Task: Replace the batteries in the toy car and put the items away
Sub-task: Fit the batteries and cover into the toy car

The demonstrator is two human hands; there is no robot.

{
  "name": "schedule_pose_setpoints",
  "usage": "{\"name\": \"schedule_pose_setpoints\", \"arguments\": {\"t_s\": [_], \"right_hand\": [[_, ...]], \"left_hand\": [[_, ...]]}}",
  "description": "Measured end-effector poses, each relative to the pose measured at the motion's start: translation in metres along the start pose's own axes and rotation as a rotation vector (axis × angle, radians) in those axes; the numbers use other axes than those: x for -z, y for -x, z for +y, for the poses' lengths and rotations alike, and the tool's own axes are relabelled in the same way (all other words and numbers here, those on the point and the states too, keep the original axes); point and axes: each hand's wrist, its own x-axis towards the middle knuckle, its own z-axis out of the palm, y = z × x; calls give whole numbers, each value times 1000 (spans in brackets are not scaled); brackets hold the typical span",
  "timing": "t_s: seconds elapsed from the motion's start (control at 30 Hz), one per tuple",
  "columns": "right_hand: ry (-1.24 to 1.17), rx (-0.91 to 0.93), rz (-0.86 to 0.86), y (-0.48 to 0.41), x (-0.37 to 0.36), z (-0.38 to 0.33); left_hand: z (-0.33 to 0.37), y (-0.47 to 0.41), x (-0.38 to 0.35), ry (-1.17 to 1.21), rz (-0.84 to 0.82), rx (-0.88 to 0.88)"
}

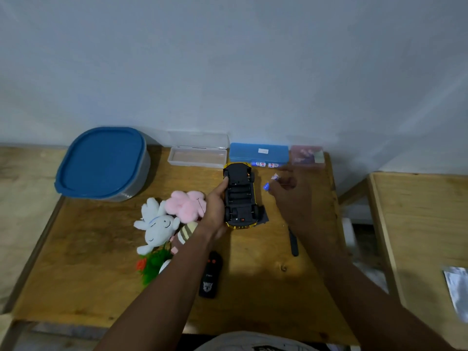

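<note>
The left hand [215,209] grips the upturned toy car [243,219], its open battery bay [239,195] just left of the battery [266,186] pinched by the right hand [287,192].

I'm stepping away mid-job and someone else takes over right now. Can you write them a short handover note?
Left hand: grips the toy car, underside up, battery bay open and apparently empty.
Right hand: pinches the held batteries, blue and white, beside the car; count unclear.
Loose batteries lie in front of the blue case. A dark cover lies by the car, the screwdriver nearer you.
Done: cover off, bay emptied. Old or new cells in the grip: cannot tell.
Left: fit batteries, refit cover, put everything away.
</note>
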Motion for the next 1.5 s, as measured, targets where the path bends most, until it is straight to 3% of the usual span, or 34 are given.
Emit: {"name": "schedule_pose_setpoints", "arguments": {"t_s": [0.57,0.8,0.93,1.1,1.27,1.37,1.5], "right_hand": [[44,156,-118,66,-3,-18],[144,198,-20,70,-4,-20],[280,406,22,71,-6,-19],[406,496,62,66,-5,-10],[728,753,63,56,1,-9],[929,881,26,48,2,-10],[1019,900,-65,34,1,-6]], "left_hand": [[-14,31,-18,5,14,-92],[-13,33,-21,-18,25,-121],[-11,32,-25,-18,9,-127],[-7,28,-29,-36,-4,-152],[-5,20,-28,-29,11,-161],[-3,13,-25,-37,19,-166],[-2,3,-21,-54,53,-150]]}}
